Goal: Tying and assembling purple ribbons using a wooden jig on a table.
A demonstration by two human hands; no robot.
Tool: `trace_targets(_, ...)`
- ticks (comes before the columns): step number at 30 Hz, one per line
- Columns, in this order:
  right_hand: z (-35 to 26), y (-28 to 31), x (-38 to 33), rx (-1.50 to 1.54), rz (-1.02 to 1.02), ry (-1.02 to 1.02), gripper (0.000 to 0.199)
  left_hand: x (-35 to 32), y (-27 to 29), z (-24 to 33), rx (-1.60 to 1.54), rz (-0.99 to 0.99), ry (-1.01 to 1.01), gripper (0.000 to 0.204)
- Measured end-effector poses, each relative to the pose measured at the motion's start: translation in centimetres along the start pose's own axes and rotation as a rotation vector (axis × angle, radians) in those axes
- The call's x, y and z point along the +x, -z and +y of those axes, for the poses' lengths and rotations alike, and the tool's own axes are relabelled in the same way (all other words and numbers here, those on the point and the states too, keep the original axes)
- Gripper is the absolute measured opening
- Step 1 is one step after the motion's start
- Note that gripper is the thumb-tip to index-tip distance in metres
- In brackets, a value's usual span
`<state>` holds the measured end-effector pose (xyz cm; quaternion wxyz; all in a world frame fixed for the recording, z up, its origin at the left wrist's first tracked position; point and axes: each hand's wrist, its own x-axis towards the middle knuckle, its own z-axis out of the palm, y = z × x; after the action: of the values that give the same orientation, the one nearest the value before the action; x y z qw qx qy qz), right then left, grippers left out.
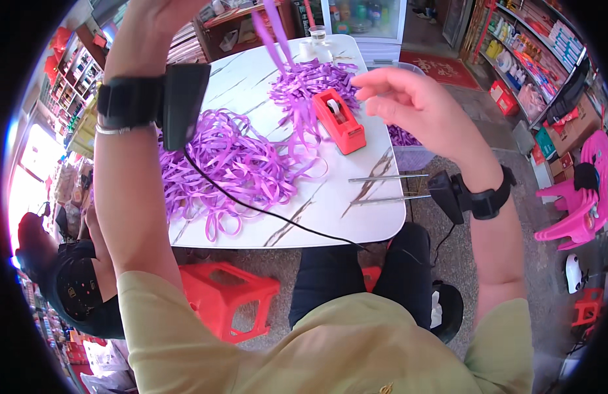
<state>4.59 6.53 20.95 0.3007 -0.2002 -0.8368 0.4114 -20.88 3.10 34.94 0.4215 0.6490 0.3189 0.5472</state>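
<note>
My left hand (161, 16) is raised at the upper left, and its fingers run out of the picture. Purple ribbon strands (277, 36) stretch upward to the top edge from a far pile of ribbons (307, 82); whether that hand holds them is hidden. My right hand (415, 98) hovers over the table's right edge, fingers slightly bent, thumb apart, nothing in it. Just left of it stands a red tape dispenser (348, 136) with a roll of tape inside. A larger tangle of purple ribbons (231, 164) covers the table's left part.
Two thin metal rods (389, 199) project past the right edge of the white marbled table (304, 226). Beside it, a plastic bin (415, 157) contains more purple ribbon. A clear cup (317, 34) stands at the far end. A red stool (235, 295) and another person (81, 282) are at the left.
</note>
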Motion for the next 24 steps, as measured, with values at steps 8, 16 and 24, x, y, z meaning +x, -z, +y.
trace_targets(8,4.2,-2.4,2.8,-0.091,-0.238,-0.199,0.039,0.9,-3.1,0.3,0.205,0.287,0.078,0.016)
trace_targets(16,5.5,-7.0,5.8,0.156,-0.266,-0.282,0.066,0.5,-0.7,2.3,0.068,-0.128,0.165,0.014)
trace_targets(24,8.3,-9.3,7.4,0.305,-0.173,0.055,0.041,0.0,-0.1,3.0,-0.013,-0.017,0.007,0.016)
